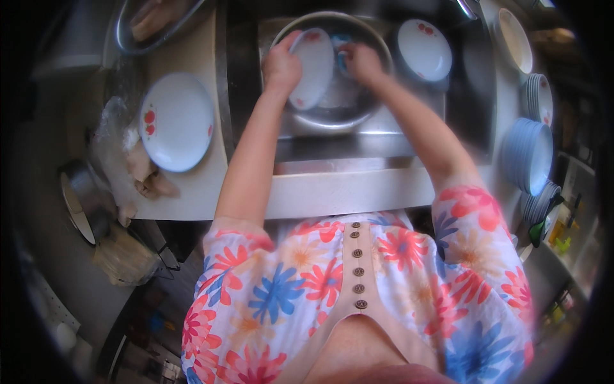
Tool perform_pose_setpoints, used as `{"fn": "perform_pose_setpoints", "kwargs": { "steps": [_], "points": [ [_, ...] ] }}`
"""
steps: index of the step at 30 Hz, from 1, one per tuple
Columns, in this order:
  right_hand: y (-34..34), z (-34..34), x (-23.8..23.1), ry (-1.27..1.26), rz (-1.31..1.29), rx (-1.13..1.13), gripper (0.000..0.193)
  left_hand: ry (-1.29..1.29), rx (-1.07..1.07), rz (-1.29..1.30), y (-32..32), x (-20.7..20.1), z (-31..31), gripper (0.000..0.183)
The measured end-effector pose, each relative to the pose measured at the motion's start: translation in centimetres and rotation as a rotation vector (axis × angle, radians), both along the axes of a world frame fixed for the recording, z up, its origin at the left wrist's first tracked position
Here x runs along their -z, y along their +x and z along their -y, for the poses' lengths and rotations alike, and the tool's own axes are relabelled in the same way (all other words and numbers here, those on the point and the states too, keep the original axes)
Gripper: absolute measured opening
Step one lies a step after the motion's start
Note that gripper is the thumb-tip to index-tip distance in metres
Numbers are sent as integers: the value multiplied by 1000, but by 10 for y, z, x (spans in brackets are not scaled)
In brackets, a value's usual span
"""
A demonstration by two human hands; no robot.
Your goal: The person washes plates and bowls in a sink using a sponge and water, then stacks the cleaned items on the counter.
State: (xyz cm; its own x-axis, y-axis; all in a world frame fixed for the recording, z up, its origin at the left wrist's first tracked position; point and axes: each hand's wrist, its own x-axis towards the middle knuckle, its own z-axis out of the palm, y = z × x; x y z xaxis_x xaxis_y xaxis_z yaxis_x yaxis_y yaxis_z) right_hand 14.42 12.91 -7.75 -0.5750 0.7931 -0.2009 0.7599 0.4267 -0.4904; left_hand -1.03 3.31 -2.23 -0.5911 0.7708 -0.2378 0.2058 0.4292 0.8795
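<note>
My left hand (283, 66) grips the edge of a white oval plate (312, 70) with small red marks, held tilted over a round metal basin (339, 120). Over the right part of that basin, my right hand (362, 64) is closed round a blue cloth or sponge (342, 54), a little apart from the plate's right edge. The basin stands in a steel sink (300, 146). Right of it, another white plate (424, 51) with a red pattern lies in the sink area.
A white plate with red fruit marks (177, 121) rests on the left counter beside a crumpled clear plastic bag (115, 141). A metal bowl (160, 45) stands at the far left. Stacked blue-white bowls (527, 157) and stacked plates (537, 99) line the right counter.
</note>
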Motion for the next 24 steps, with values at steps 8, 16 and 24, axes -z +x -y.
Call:
{"fn": "perform_pose_setpoints", "kwargs": {
  "steps": [8,16,24],
  "points": [
    [68,-22,-46,-55,-332,212,25,469,202,-737,-31,-111,49,44],
    [178,-45,-16,-714,-405,956,33,781,-547,125,-101,-131,134,32],
    [202,-67,35,-770,-516,1022,29,629,-792,276,-116,-90,196,33]
  ]
}}
